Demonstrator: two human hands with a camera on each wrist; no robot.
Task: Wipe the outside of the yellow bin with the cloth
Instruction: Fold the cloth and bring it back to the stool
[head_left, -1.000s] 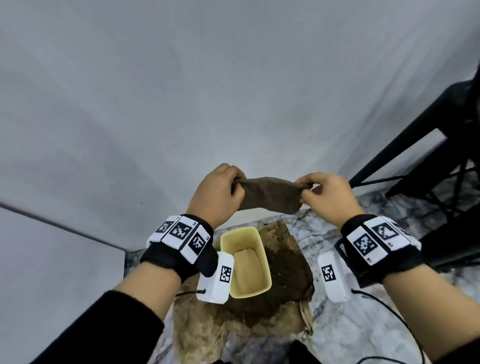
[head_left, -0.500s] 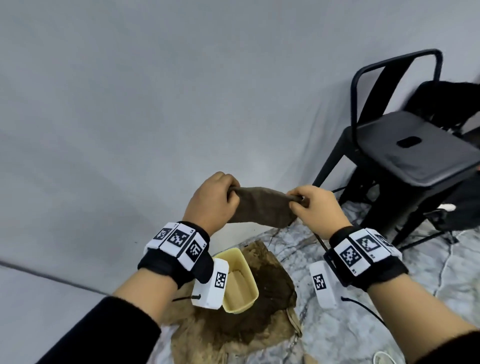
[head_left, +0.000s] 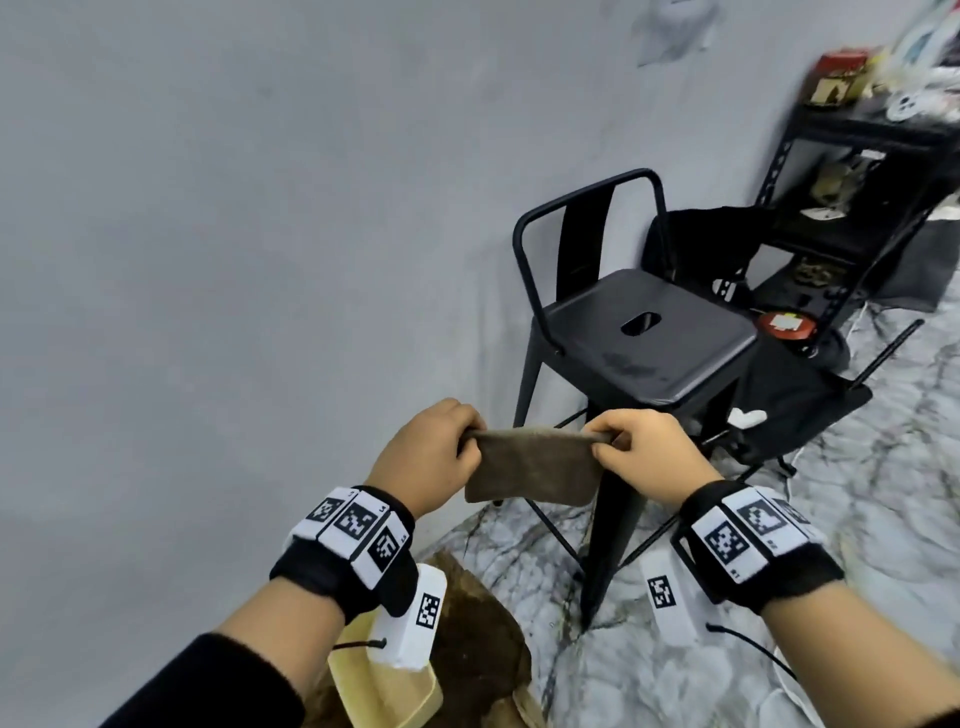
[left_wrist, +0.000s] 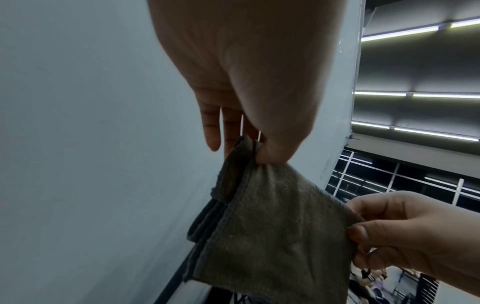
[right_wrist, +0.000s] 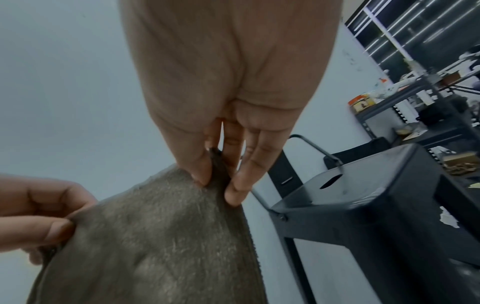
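Cloth (head_left: 532, 470), brown and folded into layers, hangs stretched between both hands in front of a grey wall (head_left: 234, 234); the left hand (head_left: 426, 457) pinches one top corner between thumb and fingers, and the right hand (head_left: 647, 449) pinches the other the same way. In the left wrist view the thumb hides the exact point of the pinch, and the cloth's lower edge runs out of the picture in the right wrist view. Low in the head view, the yellow bin (head_left: 384, 691) sits well below the cloth on a rumpled brown sheet (head_left: 483, 639) on the marbled floor (head_left: 623, 675), mostly hidden by the left wrist and its white tagged block and cut off by the bottom edge. Beyond the hands stands a black metal chair (head_left: 644, 343), and the shelf (head_left: 857, 171) further back is too blurred to read what it holds
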